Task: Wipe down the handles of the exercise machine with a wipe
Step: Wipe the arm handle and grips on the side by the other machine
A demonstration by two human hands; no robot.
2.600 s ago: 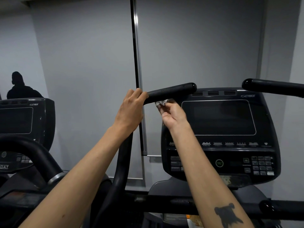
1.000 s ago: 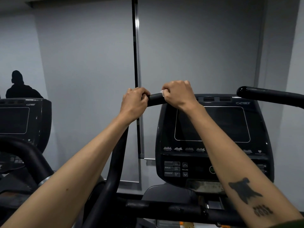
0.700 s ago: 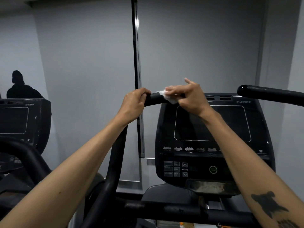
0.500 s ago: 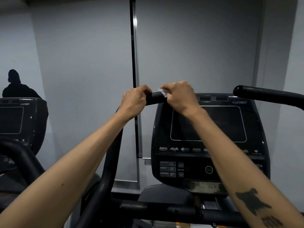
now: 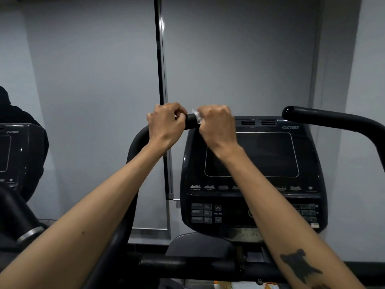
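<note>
The black left handle (image 5: 190, 121) of the exercise machine rises from below and bends right at the top. My left hand (image 5: 165, 124) grips it at the bend. My right hand (image 5: 216, 124) is wrapped around the handle's end with a white wipe (image 5: 196, 116) inside its grip; only a small crumpled edge of the wipe shows at the thumb side. A short bare stretch of handle lies between the two hands. The black right handle (image 5: 325, 118) curves in from the right, untouched.
The machine's black console (image 5: 252, 176) with dark screen and button pads stands just behind the hands. A second machine (image 5: 18, 155) is at the left, with a dark figure behind it. A grey wall and a vertical black frame strip (image 5: 161, 59) fill the background.
My right hand went from under the handle to over its end, lifted its fingers briefly, then closed round the wipe and handle again. The left hand kept its grip.
</note>
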